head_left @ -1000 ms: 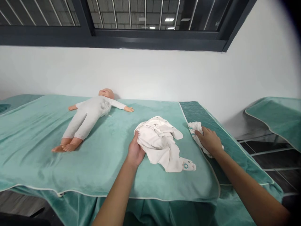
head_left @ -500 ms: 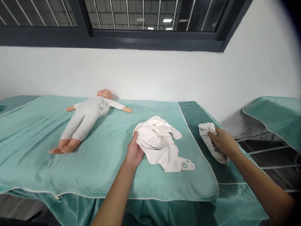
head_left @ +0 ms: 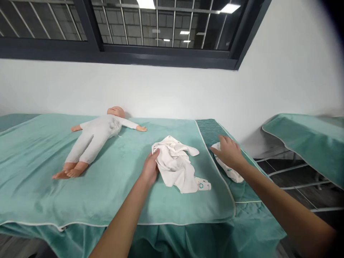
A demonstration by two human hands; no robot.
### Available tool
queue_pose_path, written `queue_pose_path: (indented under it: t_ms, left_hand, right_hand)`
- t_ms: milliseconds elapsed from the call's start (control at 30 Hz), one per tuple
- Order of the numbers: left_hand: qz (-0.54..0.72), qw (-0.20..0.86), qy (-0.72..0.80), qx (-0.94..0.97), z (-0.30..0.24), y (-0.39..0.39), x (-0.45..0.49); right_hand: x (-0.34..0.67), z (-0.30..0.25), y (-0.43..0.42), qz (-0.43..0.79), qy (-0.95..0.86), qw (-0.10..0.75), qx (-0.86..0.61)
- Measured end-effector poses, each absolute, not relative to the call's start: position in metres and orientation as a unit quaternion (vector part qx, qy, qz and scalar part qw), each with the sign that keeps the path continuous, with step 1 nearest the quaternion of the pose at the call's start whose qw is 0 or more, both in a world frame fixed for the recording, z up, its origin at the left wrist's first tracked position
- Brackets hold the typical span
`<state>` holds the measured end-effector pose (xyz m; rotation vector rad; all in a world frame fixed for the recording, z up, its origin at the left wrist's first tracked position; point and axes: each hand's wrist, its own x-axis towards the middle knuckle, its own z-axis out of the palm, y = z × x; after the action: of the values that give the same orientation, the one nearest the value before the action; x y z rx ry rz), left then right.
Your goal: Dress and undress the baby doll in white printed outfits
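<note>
Crumpled on the bed is a white baby garment (head_left: 177, 168) with a small printed pattern at one cuff. My left hand (head_left: 151, 168) pinches its left edge between thumb and fingers. To the right, a small folded white printed cloth (head_left: 233, 175) lies on the darker green strip. Over that cloth hovers my right hand (head_left: 228, 152), its fingers spread and thumb apart, hiding part of it. A baby doll (head_left: 99, 130) in a white suit lies on its back at the left, arms stretched out, feet toward me.
A light green cover (head_left: 80, 204) with white piping lies over the bed. Behind it stand a white wall (head_left: 166, 91) and a dark-framed barred window (head_left: 161, 53). On the right, beyond metal rails (head_left: 292, 168), is another green-covered surface (head_left: 309, 139).
My right hand has let go of the folded printed cloth and opened above it. My left hand still grips the garment. The view has tilted up and shifted right.
</note>
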<state>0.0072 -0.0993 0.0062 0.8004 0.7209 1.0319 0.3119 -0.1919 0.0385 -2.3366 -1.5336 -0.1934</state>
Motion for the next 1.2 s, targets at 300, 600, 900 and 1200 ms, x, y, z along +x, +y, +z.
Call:
queue_pose_path:
  t_ms: [300, 600, 900, 1200]
  left_hand:
    - [0.207, 0.425, 0.243, 0.847, 0.166, -0.124, -0.014]
    - [0.326, -0.001, 0.387, 0.863, 0.181, -0.126, -0.057]
    - [0.443, 0.02, 0.436, 0.784, 0.148, -0.117, -0.089]
    - [0.32, 0.041, 0.535, 0.781, 0.176, -0.128, -0.1]
  right_hand:
    - [0.192, 0.178, -0.163, 0.09, -0.85, 0.251, -0.454]
    - [0.179, 0.208, -0.177, -0.14, -0.781, 0.251, -0.554]
    - [0.203, 0.174, -0.204, -0.057, -0.75, 0.25, -0.61]
    - [0.238, 0.185, -0.226, 0.114, -0.653, 0.308, -0.682]
